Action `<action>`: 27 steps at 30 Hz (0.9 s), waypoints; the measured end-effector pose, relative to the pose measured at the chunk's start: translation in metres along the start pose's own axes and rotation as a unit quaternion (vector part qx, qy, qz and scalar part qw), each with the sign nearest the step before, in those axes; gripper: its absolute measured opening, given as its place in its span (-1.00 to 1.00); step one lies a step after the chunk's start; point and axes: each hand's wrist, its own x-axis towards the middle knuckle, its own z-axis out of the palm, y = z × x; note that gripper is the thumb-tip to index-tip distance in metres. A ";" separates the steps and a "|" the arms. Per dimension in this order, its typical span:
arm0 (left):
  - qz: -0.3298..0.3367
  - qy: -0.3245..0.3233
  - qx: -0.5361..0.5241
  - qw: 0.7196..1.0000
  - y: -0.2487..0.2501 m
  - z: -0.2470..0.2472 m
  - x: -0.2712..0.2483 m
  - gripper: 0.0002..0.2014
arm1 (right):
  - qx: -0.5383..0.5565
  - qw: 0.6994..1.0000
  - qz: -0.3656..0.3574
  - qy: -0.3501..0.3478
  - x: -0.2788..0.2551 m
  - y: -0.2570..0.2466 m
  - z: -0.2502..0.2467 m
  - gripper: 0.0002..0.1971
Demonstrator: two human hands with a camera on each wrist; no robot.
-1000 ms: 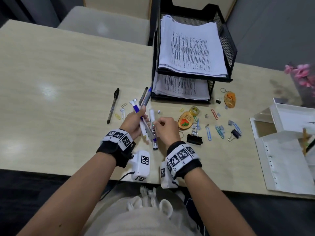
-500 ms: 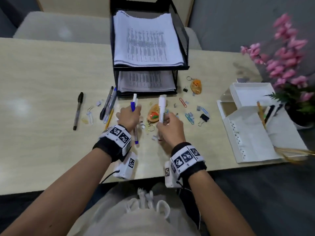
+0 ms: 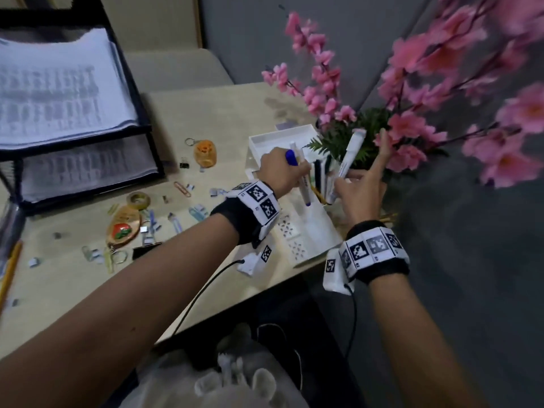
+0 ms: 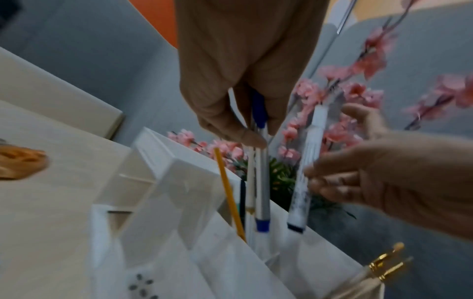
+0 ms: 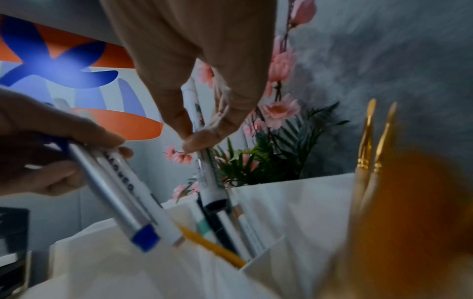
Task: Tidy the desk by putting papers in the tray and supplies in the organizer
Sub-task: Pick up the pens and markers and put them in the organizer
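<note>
Legible text is limited to one item. In the right wrist view, the white marker [image 5: 143, 194] gripped in the left hand [image 5: 46, 145] carries dark capital lettering along its barrel, just below the fingers; it appears to read "MARKER", though motion blur leaves the letters uncertain. The white marker [image 3: 347, 160] pinched in the right hand [image 3: 360, 191] bears dark print below the grip, too blurred to read. Printed sheets [image 3: 56, 92] in the black tray [image 3: 141, 125] show rows of text, illegible.
</note>
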 end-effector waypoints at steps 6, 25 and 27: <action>0.022 0.015 0.104 0.994 0.009 0.056 0.029 -0.71 | 0.039 0.998 0.014 -0.048 0.047 0.018 -0.007 -0.03; 0.127 0.122 0.507 0.844 -0.032 0.042 0.055 -0.63 | -0.241 0.948 -0.010 -0.206 0.062 0.040 0.013 -0.43; 0.133 0.130 0.525 0.831 -0.033 0.036 0.057 -0.75 | -0.181 0.970 -0.018 -0.159 0.063 0.025 0.009 -0.44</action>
